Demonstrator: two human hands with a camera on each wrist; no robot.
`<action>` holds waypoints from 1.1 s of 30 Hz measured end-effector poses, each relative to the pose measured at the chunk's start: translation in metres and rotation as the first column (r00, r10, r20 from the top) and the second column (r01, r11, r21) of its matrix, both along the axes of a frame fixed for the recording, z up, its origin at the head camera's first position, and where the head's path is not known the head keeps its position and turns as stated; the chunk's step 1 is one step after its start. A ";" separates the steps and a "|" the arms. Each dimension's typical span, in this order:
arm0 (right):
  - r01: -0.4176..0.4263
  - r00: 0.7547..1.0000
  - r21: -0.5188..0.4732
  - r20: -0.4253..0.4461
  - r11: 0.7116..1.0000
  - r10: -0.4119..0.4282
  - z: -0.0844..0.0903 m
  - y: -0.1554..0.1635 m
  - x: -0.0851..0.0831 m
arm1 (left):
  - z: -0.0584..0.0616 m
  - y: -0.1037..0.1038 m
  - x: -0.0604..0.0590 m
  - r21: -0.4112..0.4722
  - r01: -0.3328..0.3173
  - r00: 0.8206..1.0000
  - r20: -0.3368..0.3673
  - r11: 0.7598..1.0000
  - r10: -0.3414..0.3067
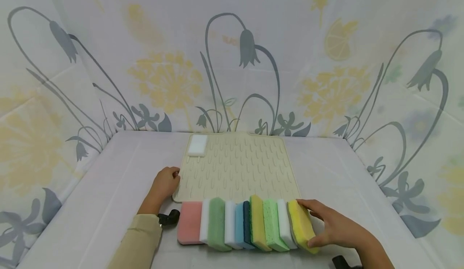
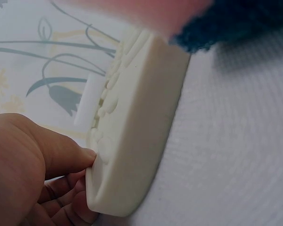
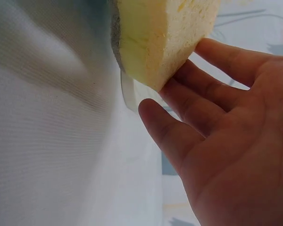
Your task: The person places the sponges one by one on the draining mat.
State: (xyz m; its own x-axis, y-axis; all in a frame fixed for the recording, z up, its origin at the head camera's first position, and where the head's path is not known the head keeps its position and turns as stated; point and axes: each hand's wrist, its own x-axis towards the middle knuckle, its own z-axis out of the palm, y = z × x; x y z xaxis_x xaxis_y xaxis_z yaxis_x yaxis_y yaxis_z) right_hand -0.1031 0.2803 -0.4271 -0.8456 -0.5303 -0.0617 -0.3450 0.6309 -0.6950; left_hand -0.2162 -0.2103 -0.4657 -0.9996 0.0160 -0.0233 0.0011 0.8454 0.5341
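A beige mat (image 1: 243,168) with raised drop-shaped bumps lies on the table. My left hand (image 1: 166,183) pinches its left edge, the thumb on top and the other fingers curled at its side in the left wrist view. Just in front of the mat stands a row of several coloured sponges, from a pink sponge (image 1: 190,222) at the left to a yellow sponge (image 1: 302,226) with a grey layer at the right. My right hand (image 1: 338,224) touches the yellow sponge's outer face with nearly straight fingers; in the right wrist view the thumb stands apart from it.
A white sponge (image 1: 197,145) lies on the mat's far left corner. White cloth covers the table (image 1: 119,172), and patterned cloth walls (image 1: 232,59) rise at the back and both sides.
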 end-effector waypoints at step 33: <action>-0.032 0.982 0.148 -0.179 0.988 0.058 0.041 -0.016 -0.032 | -0.002 -0.002 -0.001 0.017 0.000 1.000 0.005 1.000 0.000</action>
State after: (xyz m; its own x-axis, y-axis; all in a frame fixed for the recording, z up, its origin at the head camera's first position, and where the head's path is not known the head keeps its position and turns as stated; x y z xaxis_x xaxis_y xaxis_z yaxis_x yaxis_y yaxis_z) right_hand -0.1354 0.2647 -0.3858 -0.8250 -0.5650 0.0130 -0.4880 0.7005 -0.5207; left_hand -0.2175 -0.2125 -0.4674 -0.9995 0.0165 -0.0277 -0.0014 0.8361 0.5486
